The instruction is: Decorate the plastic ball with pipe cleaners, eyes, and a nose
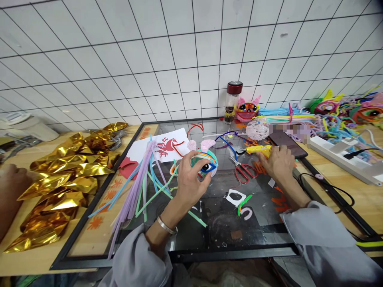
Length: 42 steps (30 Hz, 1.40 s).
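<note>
My left hand [193, 177] grips a small creature head made of coloured pipe cleaners [212, 159], with pink ears and a blue-rimmed eye. Its fingers cover part of the head. Over to the right, my right hand [278, 163] is closed around the rear of a yellow glue gun [258, 150], whose nozzle points left. Red-handled scissors [245, 172] lie between the two hands. Close in front are a white paper piece with a round hole [235, 197] and bent green and pale pipe cleaners [244, 207]. Lilac pipe cleaners [134, 187] lie beside my left forearm.
Crumpled gold foil [68, 179] covers the left side, where another person's arm [12, 195] rests. White paper with a red dragon [166, 147], a lidded bottle [232, 103], a dark phone [289, 144] and a power strip [344, 159] surround the work. A black-framed panel [86, 225] lies underneath.
</note>
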Motion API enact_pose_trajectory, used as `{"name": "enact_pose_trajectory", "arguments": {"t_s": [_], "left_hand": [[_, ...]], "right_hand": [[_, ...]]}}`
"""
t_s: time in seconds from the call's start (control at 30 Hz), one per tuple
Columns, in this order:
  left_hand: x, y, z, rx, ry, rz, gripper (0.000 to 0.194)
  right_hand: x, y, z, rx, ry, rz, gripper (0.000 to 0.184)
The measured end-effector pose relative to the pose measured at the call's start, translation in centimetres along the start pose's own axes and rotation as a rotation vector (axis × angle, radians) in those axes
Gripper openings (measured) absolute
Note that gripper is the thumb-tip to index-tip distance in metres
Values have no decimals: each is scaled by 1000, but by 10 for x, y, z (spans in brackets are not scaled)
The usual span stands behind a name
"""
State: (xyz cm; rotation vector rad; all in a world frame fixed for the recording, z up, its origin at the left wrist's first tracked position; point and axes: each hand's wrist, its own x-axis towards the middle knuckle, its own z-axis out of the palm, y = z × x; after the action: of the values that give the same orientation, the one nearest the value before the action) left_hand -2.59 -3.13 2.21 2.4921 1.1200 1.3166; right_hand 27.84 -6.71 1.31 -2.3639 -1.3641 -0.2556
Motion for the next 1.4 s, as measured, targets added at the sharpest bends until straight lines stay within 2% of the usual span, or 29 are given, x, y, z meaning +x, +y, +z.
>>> {"name": "enact_pose_trajectory", "arguments": {"t_s": [0.07, 0.13, 0.23, 0.3, 0.37, 0.43, 0.53, 0.67, 0.97, 1.17, 1.4], "left_hand": [[0, 0, 0, -6, 8, 6, 29], [1, 0, 0, -7, 8, 6, 30], [1, 0, -2, -12, 3, -5, 30], [1, 0, -2, -17, 0, -14, 30], [2, 0, -3, -22, -1, -15, 30], [2, 0, -3, -24, 4, -10, 29], [2, 0, -2, -26, 4, -6, 28], [2, 0, -2, -14, -2, -9, 29], [2, 0, -2, -6, -5, -4, 31], [3, 3, -4, -55, -2, -9, 36], [2, 0, -4, -92, -7, -12, 28]], "right_hand": [[-7, -12, -6, 176, 116, -115, 23], [-17, -32, -10, 410, 137, -231, 20], [-35, -69, -11, 782, -49, -296, 17], [-46, -91, -11, 889, -171, -325, 16], [-55, -105, -11, 892, -171, -395, 15], [-61, -110, -13, 848, -82, -493, 16], [-65, -109, -13, 761, 22, -619, 16], [-64, -106, -7, 664, 42, -701, 15], [-60, -108, 1, 660, 19, -704, 21], [-59, -106, 0, 578, 75, -738, 23], [-58, -105, -1, 620, 47, -726, 21]]}}
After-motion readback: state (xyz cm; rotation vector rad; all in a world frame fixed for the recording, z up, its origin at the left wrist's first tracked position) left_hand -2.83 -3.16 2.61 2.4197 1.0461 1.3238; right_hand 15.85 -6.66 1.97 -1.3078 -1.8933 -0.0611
